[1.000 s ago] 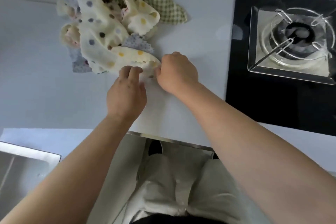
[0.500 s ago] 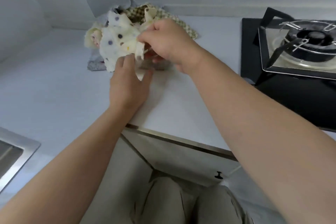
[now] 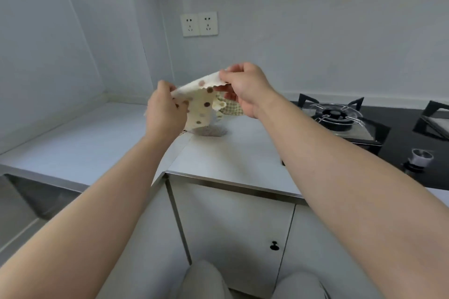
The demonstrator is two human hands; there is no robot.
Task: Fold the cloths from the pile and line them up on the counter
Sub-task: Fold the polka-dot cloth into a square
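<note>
So the dotted cloth [image 3: 199,104] is up in the air now, pinched by the left hand [image 3: 165,109] at one end and the right hand [image 3: 245,87] at the other, just above the pile [image 3: 233,110] on the bench [image 3: 230,153]. Half a second ago it was barely off the pile.

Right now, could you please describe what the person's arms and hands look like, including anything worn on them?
The left forearm and right forearm are bare as far as the frame shows, with no sleeves. The left hand and right hand wear no gloves; no watch or bracelet shows at either wrist. Rings cannot be ruled out, since both hands are partly hidden.
</note>
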